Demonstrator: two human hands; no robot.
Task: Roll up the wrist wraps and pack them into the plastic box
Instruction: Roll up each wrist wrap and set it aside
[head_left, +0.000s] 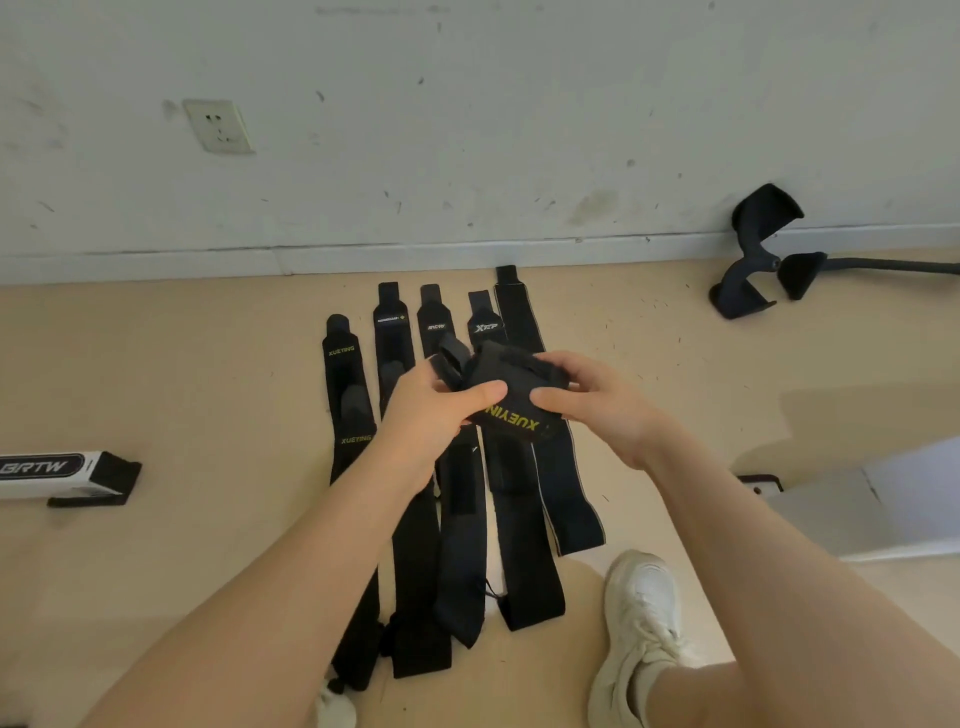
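Observation:
A black wrist wrap (511, 387) with yellow XUEYING lettering is bunched into a roll in mid-air above the floor. My left hand (434, 410) grips its left side with the thumb across the front. My right hand (597, 400) grips its right side, thumb on the front. Below them several black wrist wraps (460, 519) lie flat and side by side on the beige floor, running from the wall toward me. A clear plastic box (852, 512) sits at the right edge, only partly in view.
A white GRTW carton (47, 473) with a black wrap under it lies at the left. Black exercise gear (758, 249) with a cord rests by the wall at the right. My white shoe (641, 623) stands near the wraps' ends. A wall socket (218, 126) is at upper left.

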